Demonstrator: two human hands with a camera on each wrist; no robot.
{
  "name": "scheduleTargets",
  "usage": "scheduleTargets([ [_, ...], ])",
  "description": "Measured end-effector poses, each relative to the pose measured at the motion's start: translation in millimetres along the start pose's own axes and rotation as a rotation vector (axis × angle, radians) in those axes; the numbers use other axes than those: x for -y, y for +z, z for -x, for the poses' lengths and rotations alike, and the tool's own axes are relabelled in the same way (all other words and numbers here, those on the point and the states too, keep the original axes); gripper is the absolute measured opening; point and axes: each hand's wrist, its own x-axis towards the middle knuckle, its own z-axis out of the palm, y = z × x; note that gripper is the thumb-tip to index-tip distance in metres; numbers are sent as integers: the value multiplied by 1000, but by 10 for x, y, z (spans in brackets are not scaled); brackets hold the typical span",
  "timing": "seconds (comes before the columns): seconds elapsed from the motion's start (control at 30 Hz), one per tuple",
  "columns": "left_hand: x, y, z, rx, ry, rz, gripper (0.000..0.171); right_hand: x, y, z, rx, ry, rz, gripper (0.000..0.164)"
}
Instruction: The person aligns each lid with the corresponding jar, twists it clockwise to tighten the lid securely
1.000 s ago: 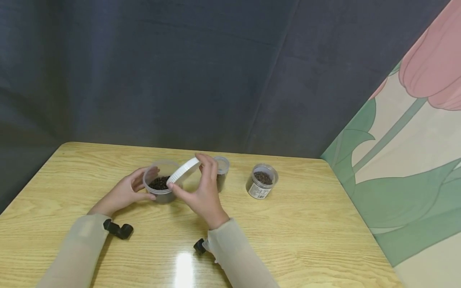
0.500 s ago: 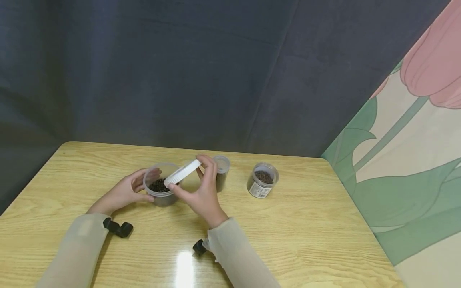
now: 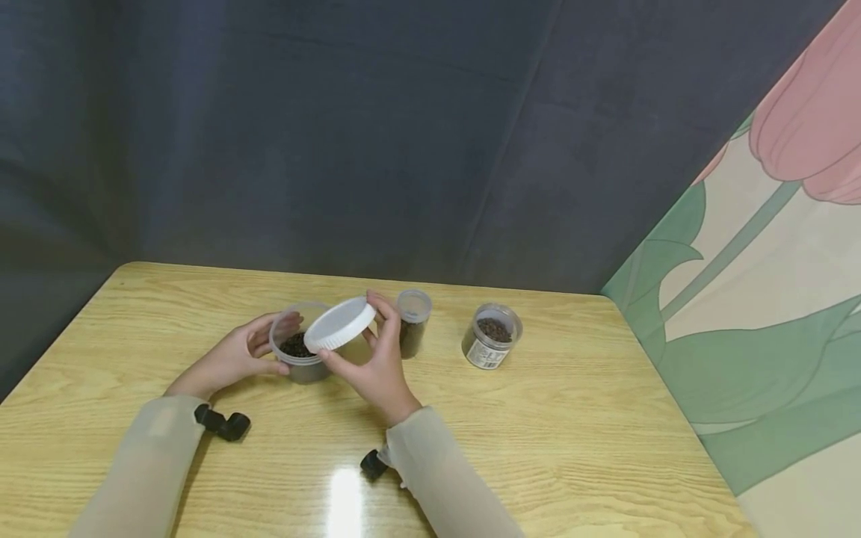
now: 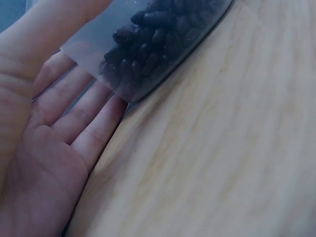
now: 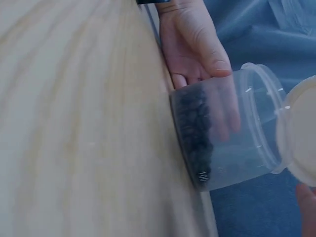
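My left hand [image 3: 238, 355] holds a clear plastic tub [image 3: 306, 368] from its left side, thumb in front and fingers behind. The tub stands upright on the table, part filled with dark bean-like pieces [image 4: 153, 47]; the right wrist view shows them as a low layer at its bottom [image 5: 193, 131]. Between thumb and fingers, my right hand [image 3: 377, 370] pinches a white ribbed lid [image 3: 341, 323] by its edge. That lid is tilted over the right part of the tub's mouth, hiding some of the rim. In the right wrist view the lid [image 5: 302, 131] overlaps the tub's rim.
Just behind my right hand stands a narrow clear jar [image 3: 413, 325] with dark contents. Farther right is a labelled clear jar [image 3: 489, 340] holding brown bits. The wooden table [image 3: 572, 433] ends at a dark curtain [image 3: 336, 149] behind, with a flower-patterned cloth [image 3: 760, 321] at right.
The white lid has turned from steeply tilted to flatter, its top face now showing, and has shifted slightly left over the tub. My left hand keeps hold of the tub, almost unmoved.
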Motion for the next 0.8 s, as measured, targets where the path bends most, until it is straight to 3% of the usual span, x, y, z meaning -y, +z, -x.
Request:
scheduleTargets([
  [0.2,-12,0,8,-5,-30,-13,86,-82,29,26,27,19,-92,89],
  [0.43,-22,1,-5,-17,-63,-33,87,-139,39,36,32,59,-119,87],
  [0.63,-48,11,-5,-29,-112,-50,90,-185,43,48,40,158,-117,85],
  [0.8,-79,22,-7,-20,-121,-54,92,-207,46,47,89,218,-86,93],
])
